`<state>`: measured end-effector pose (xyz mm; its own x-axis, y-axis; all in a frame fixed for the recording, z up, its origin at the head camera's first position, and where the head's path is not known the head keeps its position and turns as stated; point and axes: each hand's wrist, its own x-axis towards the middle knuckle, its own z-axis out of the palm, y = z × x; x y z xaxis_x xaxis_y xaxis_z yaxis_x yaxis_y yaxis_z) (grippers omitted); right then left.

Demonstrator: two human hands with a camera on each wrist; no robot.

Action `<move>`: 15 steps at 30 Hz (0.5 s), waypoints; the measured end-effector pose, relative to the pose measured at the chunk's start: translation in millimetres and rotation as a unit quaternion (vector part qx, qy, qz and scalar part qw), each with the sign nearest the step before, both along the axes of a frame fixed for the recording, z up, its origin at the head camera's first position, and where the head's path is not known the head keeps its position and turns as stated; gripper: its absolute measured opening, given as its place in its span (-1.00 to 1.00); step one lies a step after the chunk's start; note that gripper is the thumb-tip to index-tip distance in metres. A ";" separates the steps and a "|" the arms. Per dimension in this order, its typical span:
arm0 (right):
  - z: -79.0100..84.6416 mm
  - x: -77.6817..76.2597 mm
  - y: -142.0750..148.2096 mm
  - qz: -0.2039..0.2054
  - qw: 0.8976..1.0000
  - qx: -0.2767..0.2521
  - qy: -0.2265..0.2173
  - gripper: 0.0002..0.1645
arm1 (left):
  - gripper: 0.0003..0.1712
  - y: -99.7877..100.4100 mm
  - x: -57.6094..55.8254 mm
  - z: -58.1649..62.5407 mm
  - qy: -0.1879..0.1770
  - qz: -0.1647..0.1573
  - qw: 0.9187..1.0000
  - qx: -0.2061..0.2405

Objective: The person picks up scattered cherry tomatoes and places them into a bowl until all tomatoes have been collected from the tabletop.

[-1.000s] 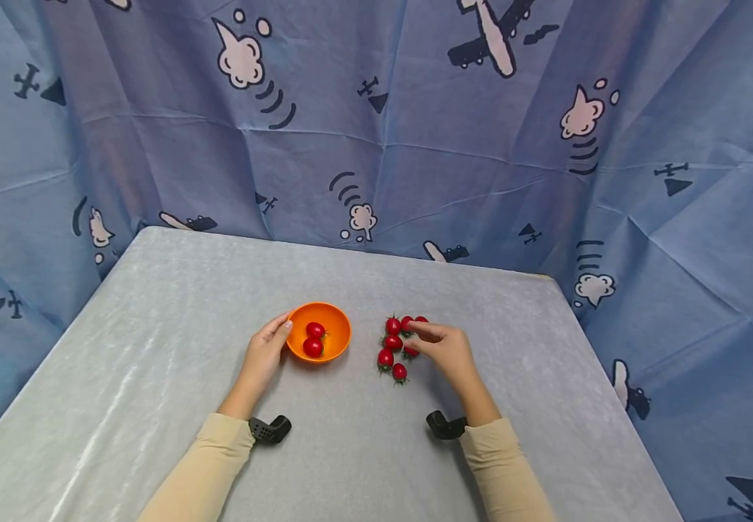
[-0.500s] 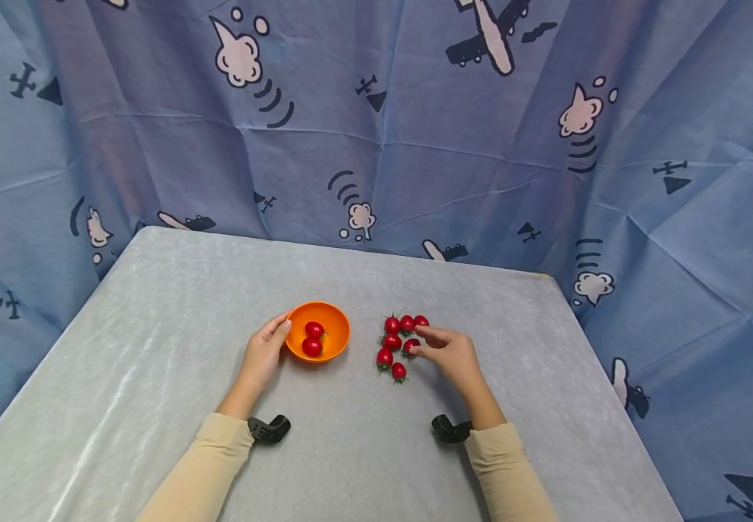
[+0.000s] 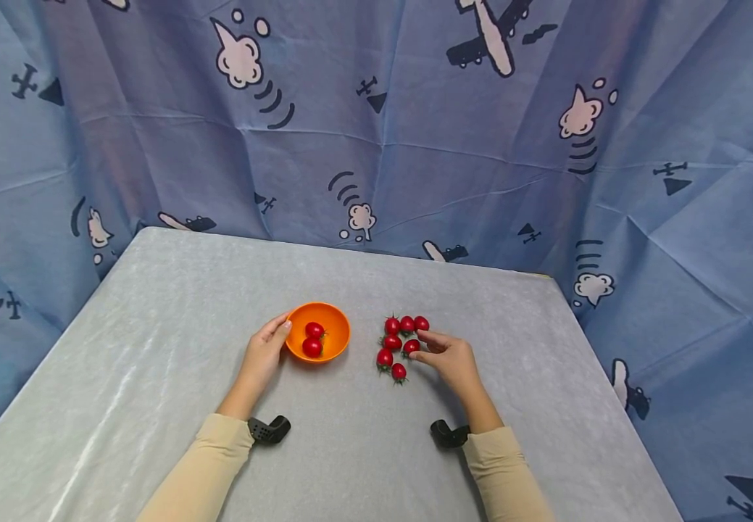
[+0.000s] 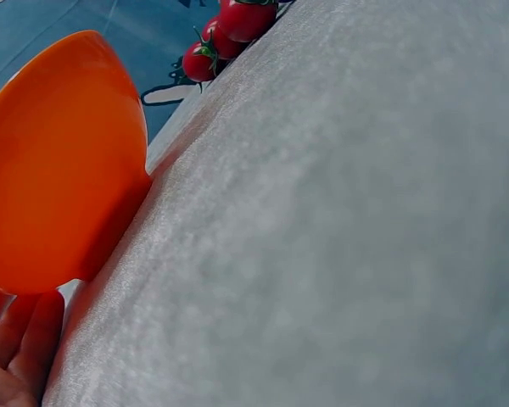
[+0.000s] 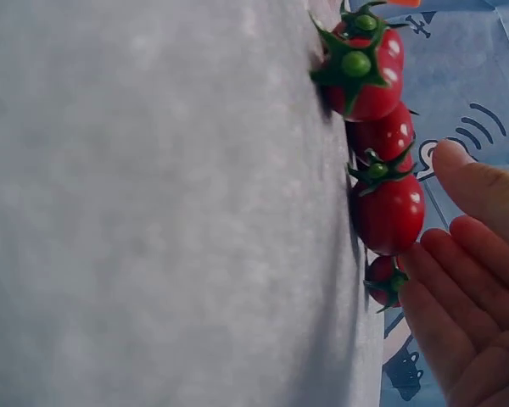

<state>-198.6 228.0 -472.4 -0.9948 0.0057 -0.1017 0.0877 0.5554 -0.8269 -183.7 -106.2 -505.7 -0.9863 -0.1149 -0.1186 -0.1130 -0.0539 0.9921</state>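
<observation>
An orange bowl (image 3: 318, 353) sits on the table with two cherry tomatoes (image 3: 313, 347) inside it. My left hand (image 3: 264, 355) grips its left side, thumb at the rim and fingers on the outer wall; the left wrist view shows some fingers (image 4: 25, 339) beside the bowl (image 4: 59, 161). To the right of the bowl lies a group of several red cherry tomatoes (image 3: 392, 342) with green calyxes. My right hand (image 3: 451, 359) is at the group's right edge, thumb and fingers apart, nearest one tomato (image 3: 412, 347). In the right wrist view the fingertips are close to a tomato (image 5: 390, 212); contact is unclear.
A pale grey cloth covers the table (image 3: 356, 449). Behind it hangs a blue curtain (image 3: 324, 152) with printed planes and clouds. Each wrist wears a black camera mount, one by the left sleeve (image 3: 269, 430) and one by the right sleeve (image 3: 449, 434).
My right hand has drawn back slightly to the right from over the tomatoes, uncovering the ones at the back. The left hand and the bowl stay in place.
</observation>
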 end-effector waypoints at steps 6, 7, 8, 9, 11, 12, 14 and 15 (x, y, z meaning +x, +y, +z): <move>-3.9 -0.5 -0.9 0.002 1.000 0.011 0.003 -0.37 | -0.49 -0.2 0.2 0.8 0.000 -0.002 1.000 0.002; -4.4 -0.7 -1.0 0.003 1.000 0.010 0.004 -0.37 | -0.49 -0.2 0.0 0.7 0.000 -0.002 1.000 0.002; -5.0 -1.0 -1.0 0.004 1.000 0.011 0.005 -0.37 | -0.49 -0.2 0.0 0.8 0.000 -0.002 1.000 0.001; -5.3 -1.1 -1.2 0.004 1.000 0.012 0.006 -0.37 | -0.50 -0.2 0.1 1.0 0.001 -0.002 1.000 0.001; -5.5 -1.2 -1.7 0.004 1.000 0.015 0.008 -0.37 | -0.50 -0.3 -0.3 0.7 0.002 -0.001 1.000 0.001; -5.7 -1.1 -1.9 0.005 1.000 0.018 0.009 -0.36 | -0.50 -0.4 -0.6 0.3 0.002 -0.001 1.000 0.000; -5.7 -1.0 -2.4 0.005 1.000 0.024 0.009 -0.37 | -0.50 -0.6 -0.9 -0.5 0.002 0.001 1.000 -0.002; -5.7 -1.0 -2.6 0.006 1.000 0.027 0.009 -0.37 | -0.50 -0.7 -1.1 -0.8 0.003 0.001 1.000 -0.003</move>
